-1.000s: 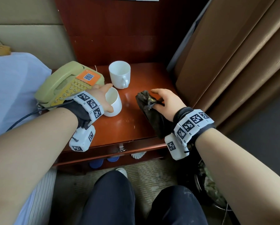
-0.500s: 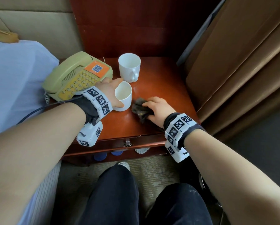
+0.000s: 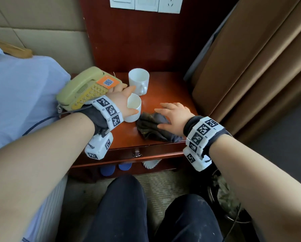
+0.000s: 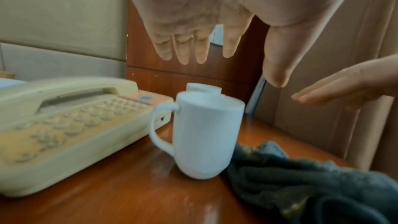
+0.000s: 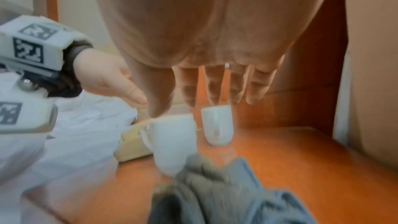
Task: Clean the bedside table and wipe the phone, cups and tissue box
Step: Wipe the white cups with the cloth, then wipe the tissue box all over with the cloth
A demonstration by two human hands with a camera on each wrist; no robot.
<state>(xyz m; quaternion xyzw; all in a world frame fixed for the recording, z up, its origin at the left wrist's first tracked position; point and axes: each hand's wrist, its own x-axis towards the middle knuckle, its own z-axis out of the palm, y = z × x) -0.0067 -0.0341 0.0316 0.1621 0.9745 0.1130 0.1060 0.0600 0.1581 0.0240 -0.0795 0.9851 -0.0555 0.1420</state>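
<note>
A: Where is the left hand (image 3: 123,100)?

B: Above the near white mug (image 3: 133,109), fingers straight and spread, gripping nothing. The left wrist view shows the palm clear of the rim, the thumb hanging down on the right side.

A: And the right hand (image 3: 172,116)?

B: Released too, fingers extended. In the head view it sits over the dark grey cloth (image 3: 153,126), thumb at the cloth's upper edge; whether it presses the cloth I cannot tell. The wrist views show the fingers lifted off the surface.

A: Where does the mug stand?

B: Upright on the red-brown bench (image 3: 165,91), handle toward the telephone (image 3: 86,89), which lies at about 10 o'clock from it, just beside. The cloth lies crumpled at 4 o'clock, touching the mug's base or nearly so.

A: The second cup?

B: The far white mug (image 3: 138,81) stands at 12 o'clock from the near one, close behind it, handle toward the front.

A: Anything farther out?

B: A white pillow (image 3: 24,95) at 9 o'clock, a brown curtain (image 3: 251,67) at 3 o'clock, and a white switch panel (image 3: 146,4) on the wooden wall at 12.
</note>
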